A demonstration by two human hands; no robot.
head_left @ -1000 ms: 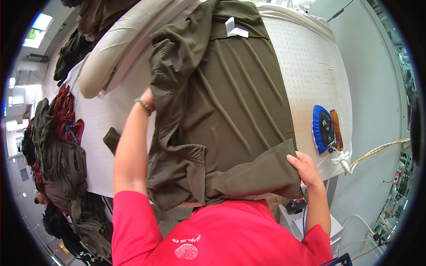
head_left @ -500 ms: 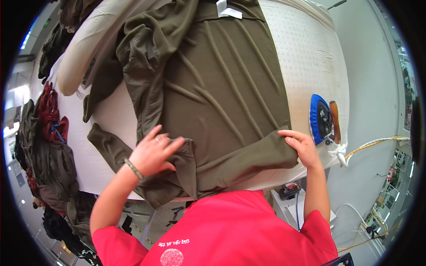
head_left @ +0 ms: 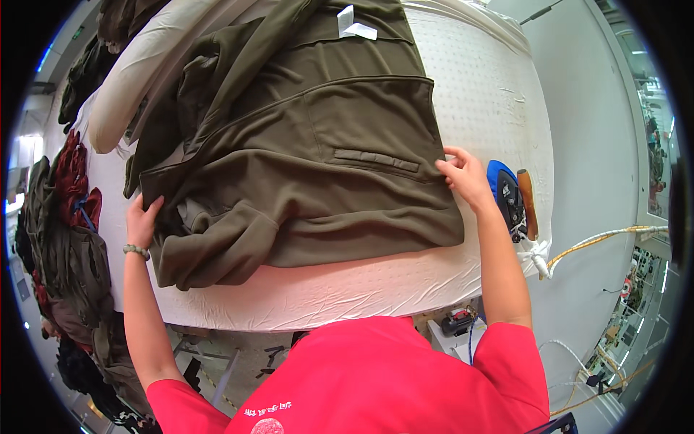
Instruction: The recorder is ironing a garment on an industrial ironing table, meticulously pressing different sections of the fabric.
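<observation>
A dark olive jacket [head_left: 289,166] lies on the white padded board, one front panel spread over its body and a flapped pocket [head_left: 376,160] facing up. At its left side, my left hand [head_left: 142,219] pinches the garment's edge, the other fingers partly hidden by cloth. My right hand [head_left: 466,175] is closed at the right-hand edge, thumb and fingertips together on the fabric. White labels [head_left: 354,27] show on the inside at the far end. The sleeve near my left hand is bunched in folds.
An iron [head_left: 508,199] with a blue-edged base and wooden handle [head_left: 527,202] stands right of my right hand, a hose [head_left: 600,240] running off rightward. A padded white sleeve arm [head_left: 144,72] rises at the far left. Dark and red garments [head_left: 72,188] hang beyond the left edge.
The near front panel, earlier folded back toward me, now lies spread over the jacket's inside. My left hand has moved left to the edge; my right hand has moved slightly away from me.
</observation>
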